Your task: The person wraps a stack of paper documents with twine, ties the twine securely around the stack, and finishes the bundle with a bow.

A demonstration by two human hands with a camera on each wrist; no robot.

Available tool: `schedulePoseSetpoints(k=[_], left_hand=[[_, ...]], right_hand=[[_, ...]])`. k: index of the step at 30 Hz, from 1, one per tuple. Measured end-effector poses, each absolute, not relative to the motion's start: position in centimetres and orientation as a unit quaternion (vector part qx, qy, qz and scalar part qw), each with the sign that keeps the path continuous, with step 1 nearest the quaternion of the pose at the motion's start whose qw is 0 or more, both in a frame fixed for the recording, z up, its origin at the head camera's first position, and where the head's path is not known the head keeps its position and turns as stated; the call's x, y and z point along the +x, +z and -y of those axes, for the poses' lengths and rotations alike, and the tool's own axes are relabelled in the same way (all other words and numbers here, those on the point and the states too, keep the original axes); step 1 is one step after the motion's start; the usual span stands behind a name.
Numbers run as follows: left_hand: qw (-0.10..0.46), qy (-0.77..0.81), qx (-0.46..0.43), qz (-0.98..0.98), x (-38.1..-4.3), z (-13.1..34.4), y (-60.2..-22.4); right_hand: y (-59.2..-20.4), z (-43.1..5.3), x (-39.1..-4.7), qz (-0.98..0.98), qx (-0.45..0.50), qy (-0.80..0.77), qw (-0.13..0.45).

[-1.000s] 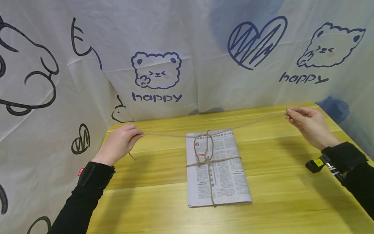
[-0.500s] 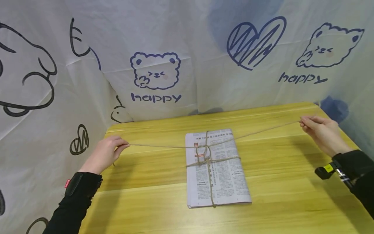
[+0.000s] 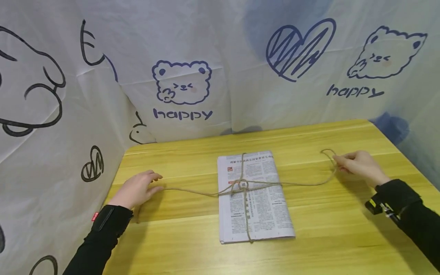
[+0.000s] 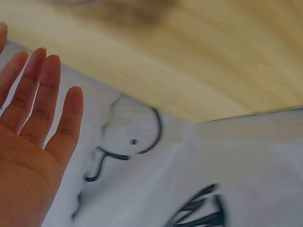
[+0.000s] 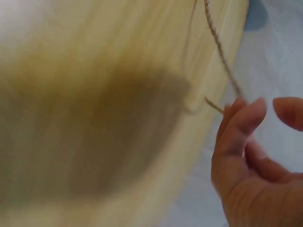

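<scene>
A folded newspaper bundle (image 3: 264, 214) lies on the table, bound crosswise with brown twine (image 3: 246, 208); a knot (image 3: 242, 185) sits near its middle. From the knot, a slack twine end runs each way. My left hand (image 3: 137, 189) is at the left end, its thumb near the twine; the left wrist view shows spread, straight fingers (image 4: 49, 90) with nothing gripped. My right hand (image 3: 361, 166) is by the right end, which curls up at its fingertips. In the right wrist view the twine (image 5: 220, 49) passes behind the bent fingers, and the thumb (image 5: 289, 112) stands apart.
The yellow wood-grain table (image 3: 178, 240) extends around the bundle. A pale cloth (image 3: 240, 88) printed with bears and hearts hangs behind it and along the left side. The table's right edge runs beyond the right hand.
Both hands drew the twine outward and down toward the knot, shrinking its loops. Now the taut ends have gone slack, the fingers have parted, and the right hand has come inward and lower.
</scene>
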State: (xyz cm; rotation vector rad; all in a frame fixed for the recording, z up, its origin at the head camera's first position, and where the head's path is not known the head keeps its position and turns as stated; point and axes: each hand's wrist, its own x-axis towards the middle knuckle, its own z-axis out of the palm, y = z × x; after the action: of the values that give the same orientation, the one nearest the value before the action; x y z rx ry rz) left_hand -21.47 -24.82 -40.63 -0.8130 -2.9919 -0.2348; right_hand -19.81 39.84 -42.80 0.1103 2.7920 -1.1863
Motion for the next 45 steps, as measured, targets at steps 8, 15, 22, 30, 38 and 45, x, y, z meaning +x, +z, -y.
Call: schedulePoseSetpoints(k=[8,15,22,30,38,45], left_hand=[[0.061,-0.101,-0.317,0.941,-22.4,18.7,-38.0],[0.035,-0.115,-0.385,0.915,-22.0,11.7,-39.5],[-0.001,-0.083,-0.416,0.906,-21.2,7.9,-42.2],[-0.004,-0.097,-0.421,0.902,-21.3,7.8,-42.8],[0.025,-0.135,-0.422,0.896,-21.7,8.4,-40.0],[0.051,-0.146,-0.437,0.886,-21.8,8.6,-38.0]], right_hand=[[-41.6,-34.3,-20.7,-0.933,-0.086,-0.32,-0.142],[-41.9,-26.3,-20.7,-0.913,-0.284,-0.281,-0.087],[-43.9,-21.9,-20.7,-0.906,-0.373,-0.194,-0.043],[-44.0,-21.5,-20.7,-0.901,-0.386,-0.193,-0.041],[-41.4,-22.6,-20.7,-0.883,-0.393,-0.247,-0.077],[-39.7,-23.6,-20.7,-0.873,-0.401,-0.268,-0.066]])
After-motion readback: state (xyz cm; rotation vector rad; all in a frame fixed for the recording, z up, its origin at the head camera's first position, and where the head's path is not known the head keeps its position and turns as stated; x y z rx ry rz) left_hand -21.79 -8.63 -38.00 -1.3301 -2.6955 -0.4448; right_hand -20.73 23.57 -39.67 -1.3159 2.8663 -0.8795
